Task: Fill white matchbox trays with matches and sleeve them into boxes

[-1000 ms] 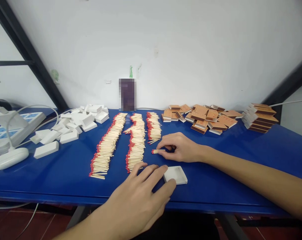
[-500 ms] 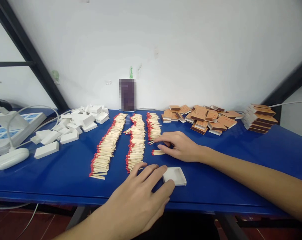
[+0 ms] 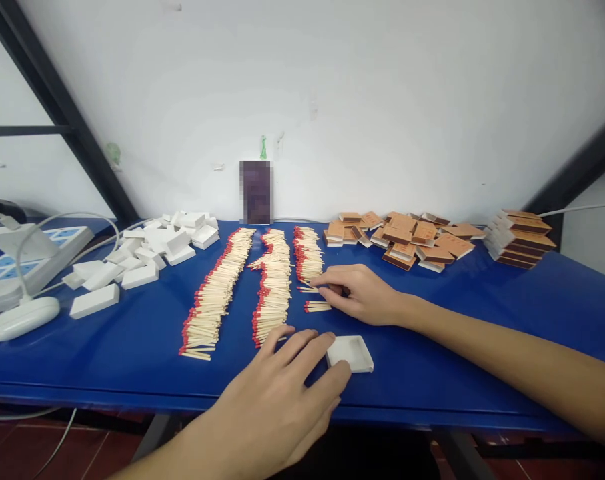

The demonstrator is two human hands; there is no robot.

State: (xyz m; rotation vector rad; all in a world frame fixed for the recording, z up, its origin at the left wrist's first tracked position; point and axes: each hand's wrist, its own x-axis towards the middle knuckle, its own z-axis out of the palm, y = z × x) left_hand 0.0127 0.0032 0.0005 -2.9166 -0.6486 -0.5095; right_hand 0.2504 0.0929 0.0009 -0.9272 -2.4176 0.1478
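Observation:
My left hand point(image 3: 287, 393) rests at the table's front, thumb and index finger at the left corners of a white inner matchbox tray point(image 3: 356, 353). That tray lies open side up, and the part of it I can see holds nothing. My right hand point(image 3: 359, 293) reaches in from the right, its thumb and index fingertips together on a few red-tipped matches point(image 3: 307, 289). These lie at the near end of the right-hand row of matches point(image 3: 308, 253). Just below my fingertips is a small separate group of matches point(image 3: 316, 307).
Two longer match rows, the left point(image 3: 217, 293) and the middle point(image 3: 275, 287), lie on the blue table point(image 3: 422, 373). White trays point(image 3: 157, 243) are heaped left, near a power strip point(image 3: 37, 257). Orange matchbox sleeves point(image 3: 407, 237) lie at back right, beside a stack of sleeves point(image 3: 522, 237).
My right fingertips have shifted very slightly, and the matches under them now lie a little apart from the row's end. My left hand and the tray stay in place.

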